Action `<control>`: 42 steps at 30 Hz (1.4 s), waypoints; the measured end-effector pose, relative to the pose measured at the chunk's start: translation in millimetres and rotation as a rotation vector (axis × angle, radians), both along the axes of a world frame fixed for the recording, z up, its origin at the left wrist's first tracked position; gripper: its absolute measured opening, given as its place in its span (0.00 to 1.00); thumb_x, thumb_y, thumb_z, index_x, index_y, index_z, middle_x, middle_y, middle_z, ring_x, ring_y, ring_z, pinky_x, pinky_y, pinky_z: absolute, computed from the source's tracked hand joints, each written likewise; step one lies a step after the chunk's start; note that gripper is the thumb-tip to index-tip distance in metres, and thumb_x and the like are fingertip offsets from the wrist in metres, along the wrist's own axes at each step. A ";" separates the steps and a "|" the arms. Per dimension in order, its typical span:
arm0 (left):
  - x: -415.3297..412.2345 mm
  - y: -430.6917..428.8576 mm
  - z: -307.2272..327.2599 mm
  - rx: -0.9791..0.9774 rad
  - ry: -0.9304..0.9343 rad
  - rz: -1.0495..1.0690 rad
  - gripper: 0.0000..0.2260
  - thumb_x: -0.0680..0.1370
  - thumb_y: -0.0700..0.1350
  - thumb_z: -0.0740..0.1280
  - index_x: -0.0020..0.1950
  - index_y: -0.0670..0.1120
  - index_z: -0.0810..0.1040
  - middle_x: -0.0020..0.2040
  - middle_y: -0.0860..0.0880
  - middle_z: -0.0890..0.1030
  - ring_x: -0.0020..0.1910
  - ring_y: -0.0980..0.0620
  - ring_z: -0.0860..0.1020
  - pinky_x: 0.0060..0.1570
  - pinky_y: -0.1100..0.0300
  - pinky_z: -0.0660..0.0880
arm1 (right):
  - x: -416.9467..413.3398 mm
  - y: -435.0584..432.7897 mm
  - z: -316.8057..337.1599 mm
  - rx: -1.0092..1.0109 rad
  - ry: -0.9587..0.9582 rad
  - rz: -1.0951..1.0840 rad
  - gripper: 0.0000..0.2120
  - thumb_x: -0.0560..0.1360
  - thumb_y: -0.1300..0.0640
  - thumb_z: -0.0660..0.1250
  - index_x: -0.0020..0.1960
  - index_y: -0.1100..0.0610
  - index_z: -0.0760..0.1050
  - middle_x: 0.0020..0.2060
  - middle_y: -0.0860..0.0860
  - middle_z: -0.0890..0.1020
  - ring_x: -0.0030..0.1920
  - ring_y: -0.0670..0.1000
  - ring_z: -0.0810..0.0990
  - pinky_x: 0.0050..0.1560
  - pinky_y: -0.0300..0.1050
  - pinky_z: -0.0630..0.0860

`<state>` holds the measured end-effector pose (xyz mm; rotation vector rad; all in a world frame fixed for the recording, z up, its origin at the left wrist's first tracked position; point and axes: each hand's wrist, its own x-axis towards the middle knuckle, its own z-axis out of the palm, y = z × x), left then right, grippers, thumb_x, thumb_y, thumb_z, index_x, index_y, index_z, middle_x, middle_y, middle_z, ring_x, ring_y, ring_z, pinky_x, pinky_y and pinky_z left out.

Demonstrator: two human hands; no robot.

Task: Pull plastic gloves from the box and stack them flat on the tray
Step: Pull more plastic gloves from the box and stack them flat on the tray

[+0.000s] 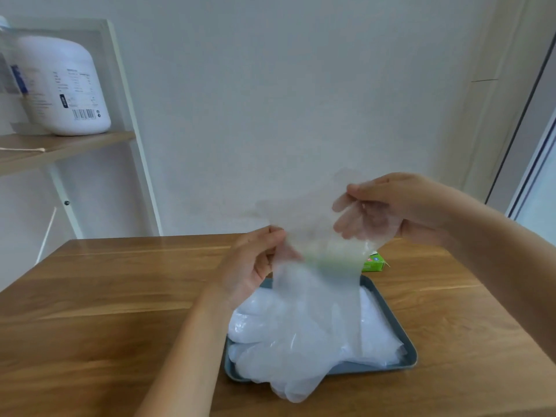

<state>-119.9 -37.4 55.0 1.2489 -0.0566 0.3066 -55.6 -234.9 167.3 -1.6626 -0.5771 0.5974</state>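
Two hands up and both busy: the left hand (pixel 252 266) pinches one side of a clear plastic glove (pixel 316 296) at its open end, and the right hand (pixel 397 206), held higher, grips the other side between thumb and fingers. The glove hangs lengthwise, top to bottom, open end up, its finger tips pointing down past the near rim of the blue-grey tray (pixel 409 350). A pile of gloves (pixel 376 332) lies on that tray. Just behind it sits the green box (pixel 373 264), partly hidden, on the wooden surface (pixel 105 296). Far left, a white jug (pixel 60 85) stands on a shelf (pixel 60 145).
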 end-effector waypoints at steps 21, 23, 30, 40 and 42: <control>22.2 14.7 -48.0 1.214 0.422 0.558 0.09 0.76 0.49 0.70 0.53 0.48 0.77 0.50 0.54 0.78 0.50 0.54 0.76 0.49 0.58 0.73 | 27.4 -18.0 -177.4 -0.478 -0.410 -0.341 0.09 0.76 0.57 0.67 0.37 0.58 0.78 0.24 0.47 0.78 0.21 0.43 0.75 0.20 0.30 0.65; 20.4 -8.3 -37.7 1.214 0.282 0.588 0.09 0.77 0.49 0.68 0.56 0.49 0.76 0.53 0.55 0.77 0.51 0.55 0.75 0.48 0.62 0.70 | 31.7 -18.3 -180.8 -0.509 -0.438 -0.332 0.09 0.76 0.55 0.67 0.37 0.56 0.78 0.27 0.47 0.79 0.25 0.43 0.75 0.21 0.30 0.65; 11.5 -65.0 -63.0 1.598 0.468 0.149 0.28 0.82 0.57 0.56 0.77 0.44 0.57 0.77 0.46 0.60 0.76 0.48 0.56 0.74 0.55 0.53 | 38.6 -19.1 -183.2 -0.565 -0.477 -0.277 0.10 0.76 0.53 0.66 0.36 0.50 0.74 0.29 0.46 0.78 0.29 0.44 0.76 0.22 0.31 0.64; 2.1 -62.4 -90.7 1.576 0.736 -0.045 0.39 0.77 0.69 0.44 0.78 0.47 0.33 0.78 0.49 0.32 0.76 0.44 0.33 0.71 0.37 0.33 | 27.4 -21.4 -167.7 -0.556 -1.067 0.035 0.21 0.78 0.51 0.65 0.70 0.49 0.67 0.68 0.46 0.68 0.68 0.47 0.66 0.65 0.38 0.62; 3.1 -62.9 -87.3 1.559 0.750 -0.069 0.43 0.74 0.72 0.45 0.78 0.47 0.33 0.78 0.48 0.32 0.76 0.44 0.32 0.72 0.37 0.34 | 30.7 -19.6 -168.5 -0.705 -1.040 0.322 0.23 0.79 0.46 0.60 0.73 0.45 0.62 0.73 0.41 0.61 0.72 0.43 0.60 0.70 0.37 0.54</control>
